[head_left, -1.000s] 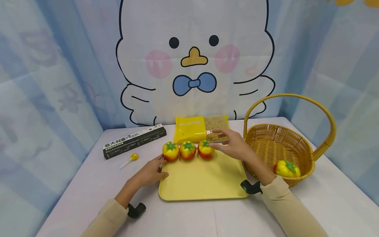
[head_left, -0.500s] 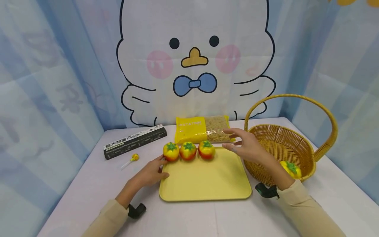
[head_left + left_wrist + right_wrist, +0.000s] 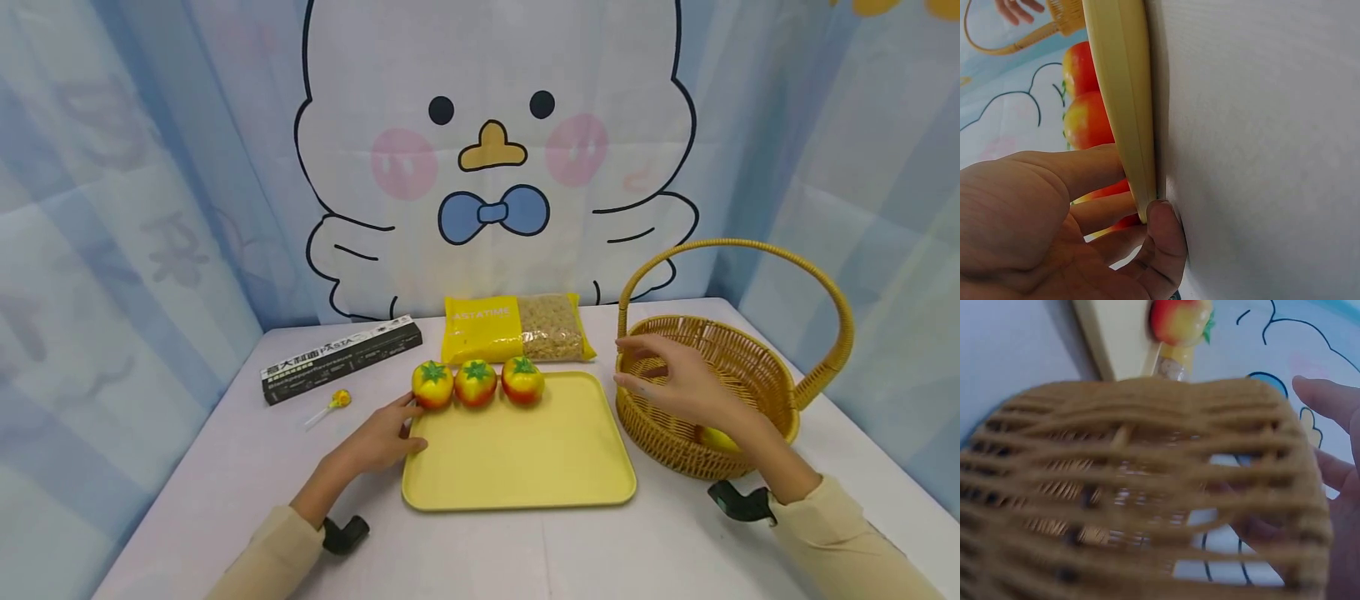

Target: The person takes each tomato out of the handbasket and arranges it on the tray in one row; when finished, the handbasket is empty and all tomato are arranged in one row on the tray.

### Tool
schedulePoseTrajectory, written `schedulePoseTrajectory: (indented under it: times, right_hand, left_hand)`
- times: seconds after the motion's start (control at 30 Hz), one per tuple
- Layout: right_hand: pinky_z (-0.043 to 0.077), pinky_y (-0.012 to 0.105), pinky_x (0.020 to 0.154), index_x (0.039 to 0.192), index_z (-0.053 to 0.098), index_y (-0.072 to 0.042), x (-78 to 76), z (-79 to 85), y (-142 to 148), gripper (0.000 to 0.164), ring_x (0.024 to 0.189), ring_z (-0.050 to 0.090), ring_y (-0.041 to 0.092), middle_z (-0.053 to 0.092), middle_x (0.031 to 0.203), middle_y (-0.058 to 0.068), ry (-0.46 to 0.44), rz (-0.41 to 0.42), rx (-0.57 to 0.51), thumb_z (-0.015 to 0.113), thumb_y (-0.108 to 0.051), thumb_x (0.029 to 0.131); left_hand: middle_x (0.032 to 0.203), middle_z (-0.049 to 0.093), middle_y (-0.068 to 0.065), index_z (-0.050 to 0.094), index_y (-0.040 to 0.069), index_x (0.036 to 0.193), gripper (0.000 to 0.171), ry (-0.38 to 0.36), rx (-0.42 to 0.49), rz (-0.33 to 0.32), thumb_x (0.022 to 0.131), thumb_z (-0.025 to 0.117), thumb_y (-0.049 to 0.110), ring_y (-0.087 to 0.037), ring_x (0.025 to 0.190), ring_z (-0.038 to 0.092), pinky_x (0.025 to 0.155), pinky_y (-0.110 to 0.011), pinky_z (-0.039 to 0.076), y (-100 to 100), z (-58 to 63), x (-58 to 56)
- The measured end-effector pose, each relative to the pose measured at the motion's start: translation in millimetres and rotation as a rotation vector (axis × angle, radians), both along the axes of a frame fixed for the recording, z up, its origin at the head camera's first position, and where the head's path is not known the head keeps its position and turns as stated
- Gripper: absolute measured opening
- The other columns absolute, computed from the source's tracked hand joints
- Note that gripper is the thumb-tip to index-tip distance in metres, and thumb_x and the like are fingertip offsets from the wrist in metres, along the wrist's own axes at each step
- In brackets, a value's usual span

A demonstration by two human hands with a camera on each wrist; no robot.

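Observation:
Three red-and-yellow toy fruits with green leafy tops, tomato-like, stand in a row along the back of a yellow tray: a left one, a middle one and a right one. My left hand rests at the tray's left rim, thumb over the edge, fingertips close by the left fruit. Above the left side of a wicker basket is my right hand, fingers spread, holding nothing. Part of another toy fruit shows in the basket, mostly hidden by the right forearm.
Behind the tray lies a yellow pasta bag. A black pasta box and a lollipop lie on the left. The basket's tall handle arches over it. Curtains enclose the table at the back and sides.
My right hand has moved away from the right fruit, rightward across the tray's edge and over the basket. The left hand and the three fruits on the tray have stayed put.

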State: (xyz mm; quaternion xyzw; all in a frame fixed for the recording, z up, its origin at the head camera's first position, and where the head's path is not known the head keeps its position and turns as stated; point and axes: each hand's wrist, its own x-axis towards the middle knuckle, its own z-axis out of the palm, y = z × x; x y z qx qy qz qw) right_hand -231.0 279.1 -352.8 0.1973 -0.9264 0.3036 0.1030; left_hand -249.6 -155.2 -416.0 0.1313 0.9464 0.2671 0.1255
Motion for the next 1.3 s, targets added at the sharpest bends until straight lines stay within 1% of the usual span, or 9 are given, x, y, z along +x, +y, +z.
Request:
schedulePoseTrajectory:
  times: [0.13, 0.3, 0.57, 0.67, 0.9, 1.0, 1.07, 1.17, 1.3]
  right_hand:
    - [0.06, 0.059, 0.097, 0.144, 0.06, -0.004, 8.3, -3.5, 16, 0.053, 0.125, 0.065, 0.044, 0.066, 0.139, 0.022, -0.007, -0.032, 0.033, 0.074, -0.03, 0.101]
    - [0.059, 0.061, 0.097, 0.146, 0.059, -0.006, 17.5, -5.8, 31, 0.055, 0.124, 0.065, 0.045, 0.066, 0.14, 0.022, -0.012, -0.073, 0.077, 0.076, -0.031, 0.1]
    - [0.062, 0.054, 0.091, 0.143, 0.062, -0.006, 25.3, -9.0, 53, 0.054, 0.119, 0.068, 0.043, 0.069, 0.138, 0.021, 0.004, -0.071, 0.11, 0.078, -0.031, 0.098]
    - [0.063, 0.052, 0.09, 0.142, 0.063, -0.007, 25.6, -11.7, 63, 0.052, 0.119, 0.069, 0.043, 0.069, 0.137, 0.021, -0.005, -0.066, 0.124, 0.078, -0.028, 0.097]
    - [0.064, 0.051, 0.087, 0.137, 0.066, -0.006, 27.0, -19.8, 90, 0.047, 0.114, 0.07, 0.043, 0.072, 0.134, 0.02, -0.016, -0.052, 0.148, 0.079, -0.026, 0.096]
    - [0.064, 0.047, 0.086, 0.136, 0.068, -0.007, 27.6, -21.8, 98, 0.046, 0.112, 0.071, 0.042, 0.073, 0.131, 0.018, -0.038, -0.051, 0.16, 0.079, -0.028, 0.096]
    - [0.064, 0.048, 0.087, 0.136, 0.067, -0.005, 27.9, -21.9, 102, 0.048, 0.113, 0.071, 0.042, 0.073, 0.131, 0.02, -0.068, -0.037, 0.158, 0.079, -0.029, 0.097]
    - [0.065, 0.041, 0.085, 0.135, 0.068, -0.005, 28.0, -21.9, 107, 0.048, 0.11, 0.072, 0.038, 0.074, 0.129, 0.018, -0.084, -0.025, 0.181, 0.08, -0.029, 0.096]
    - [0.061, 0.027, 0.08, 0.136, 0.067, -0.005, 28.5, -20.8, 113, 0.048, 0.107, 0.074, 0.028, 0.074, 0.13, 0.017, -0.103, 0.017, 0.211, 0.081, -0.026, 0.094]
  left_hand:
    - [0.174, 0.029, -0.02, 0.058, 0.002, 0.149, 0.056, 0.0, 0.001, 0.002, 0.098, 0.077, 0.016, -0.021, 0.098, 0.058, 0.088, -0.035, 0.057, 0, 0.0, -0.2]
    - [0.175, 0.029, -0.019, 0.059, 0.003, 0.149, 0.056, -0.01, 0.004, 0.011, 0.098, 0.077, 0.018, -0.022, 0.102, 0.06, 0.096, -0.039, 0.059, 0, 0.5, 0.5]
    - [0.175, 0.029, -0.019, 0.059, 0.003, 0.149, 0.056, -0.011, 0.003, 0.003, 0.098, 0.077, 0.019, -0.022, 0.105, 0.061, 0.098, -0.041, 0.059, 0, 2.9, 1.9]
    - [0.175, 0.03, -0.019, 0.059, 0.003, 0.149, 0.056, -0.011, 0.006, 0.002, 0.098, 0.077, 0.019, -0.022, 0.103, 0.061, 0.097, -0.04, 0.059, 0, 3.5, 2.3]
    - [0.174, 0.031, -0.02, 0.06, 0.003, 0.148, 0.056, -0.006, 0.013, -0.003, 0.097, 0.078, 0.018, -0.021, 0.098, 0.059, 0.088, -0.036, 0.057, 0, 3.6, 2.2]
    - [0.174, 0.031, -0.02, 0.06, 0.003, 0.148, 0.056, -0.005, 0.011, -0.003, 0.097, 0.078, 0.018, -0.021, 0.099, 0.059, 0.089, -0.037, 0.058, 0, 3.7, 2.6]
    - [0.174, 0.031, -0.02, 0.06, 0.003, 0.148, 0.056, -0.005, 0.01, -0.002, 0.097, 0.078, 0.018, -0.021, 0.099, 0.059, 0.09, -0.037, 0.058, 0, 3.8, 2.9]
    - [0.174, 0.031, -0.02, 0.06, 0.004, 0.148, 0.056, -0.008, 0.01, 0.003, 0.097, 0.078, 0.018, -0.021, 0.1, 0.059, 0.091, -0.037, 0.058, 1, 4.1, 3.2]
    - [0.174, 0.031, -0.019, 0.06, 0.004, 0.149, 0.056, -0.013, 0.014, 0.012, 0.097, 0.077, 0.017, -0.021, 0.099, 0.059, 0.089, -0.036, 0.058, 1, 4.7, 3.8]
